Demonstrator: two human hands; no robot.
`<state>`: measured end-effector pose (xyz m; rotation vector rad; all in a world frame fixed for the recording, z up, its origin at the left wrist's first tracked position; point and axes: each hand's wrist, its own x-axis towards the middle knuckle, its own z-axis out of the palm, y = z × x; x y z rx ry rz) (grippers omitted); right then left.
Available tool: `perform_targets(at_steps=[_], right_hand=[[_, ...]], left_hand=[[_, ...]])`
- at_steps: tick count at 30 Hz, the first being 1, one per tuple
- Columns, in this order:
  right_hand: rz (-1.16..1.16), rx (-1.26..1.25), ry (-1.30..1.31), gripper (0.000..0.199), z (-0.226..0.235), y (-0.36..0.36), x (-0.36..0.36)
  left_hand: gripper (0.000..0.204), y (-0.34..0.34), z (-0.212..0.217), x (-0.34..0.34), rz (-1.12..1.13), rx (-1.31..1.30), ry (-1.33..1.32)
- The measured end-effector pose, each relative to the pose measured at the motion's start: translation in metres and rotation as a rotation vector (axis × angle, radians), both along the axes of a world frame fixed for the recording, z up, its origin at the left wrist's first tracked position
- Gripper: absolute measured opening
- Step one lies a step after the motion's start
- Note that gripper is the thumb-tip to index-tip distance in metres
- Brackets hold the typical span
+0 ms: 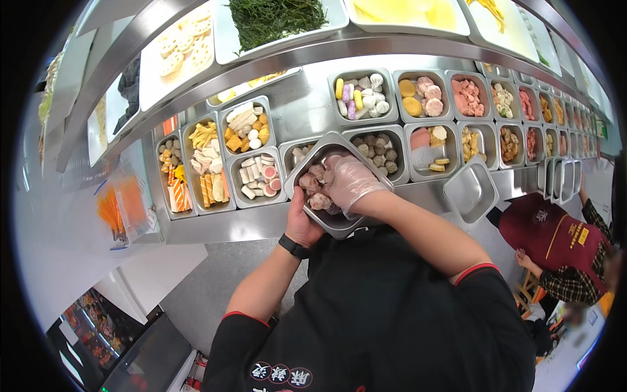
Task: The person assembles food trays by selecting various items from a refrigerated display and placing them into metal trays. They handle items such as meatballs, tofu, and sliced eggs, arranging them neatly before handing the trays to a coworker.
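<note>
A steel food pan [339, 227] is tilted cornerwise in front of me, over the near edge of the counter. My left hand [303, 222] grips its left side, thumb up along the rim and the other fingers hidden beneath. Inside the pan is a pile of pinkish-brown meatballs [319, 200]. My right hand [356, 184], in a clear plastic glove, reaches into it with curled fingers against the meatballs; the fingertips are partly hidden. Just behind the pan stands a counter pan of greyish-brown balls [377, 153].
Steel pans of fish cakes [260, 176], sausages and dumplings fill the counter. An empty steel pan [471, 191] tilts over its front edge. Above runs a shelf with white trays, one of seaweed [274, 23]. A person in a maroon apron [548, 228] is at the right.
</note>
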<state>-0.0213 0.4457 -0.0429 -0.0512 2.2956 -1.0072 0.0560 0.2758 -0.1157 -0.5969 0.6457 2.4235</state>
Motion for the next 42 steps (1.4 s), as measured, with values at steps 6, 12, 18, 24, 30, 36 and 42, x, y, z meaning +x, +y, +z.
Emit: perform_targets(at_steps=[6,12,18,24,30,36,42], right_hand=[[-0.239,-0.203,0.253,0.022,-0.013,-0.019,0.028],[-0.045,-0.24,0.298,0.032,-0.032,-0.037,0.042],[0.319,-0.055,0.526,0.06,-0.026,-0.089,0.079],[0.485,-0.033,0.401,0.059,-0.029,-0.126,0.079],[0.427,-0.587,0.665,0.044,-0.009,-0.104,0.057],[0.0,0.044,0.308,0.051,-0.056,-0.062,-0.007],[0.129,0.415,0.191,0.081,-0.134,-0.109,-0.014]], left_hand=[[0.075,-0.014,-0.012,0.001,-0.071,0.077,-0.065],[0.081,-0.037,-0.022,0.015,-0.052,0.014,-0.077],[0.081,-0.08,-0.031,0.044,0.117,-0.021,-0.02],[0.084,-0.112,-0.029,0.082,0.273,-0.037,-0.046],[0.084,-0.149,-0.047,0.093,0.327,-0.091,0.035],[0.08,-0.17,-0.06,0.082,0.414,-0.088,0.03],[0.082,-0.174,-0.062,0.062,0.411,-0.057,-0.026]])
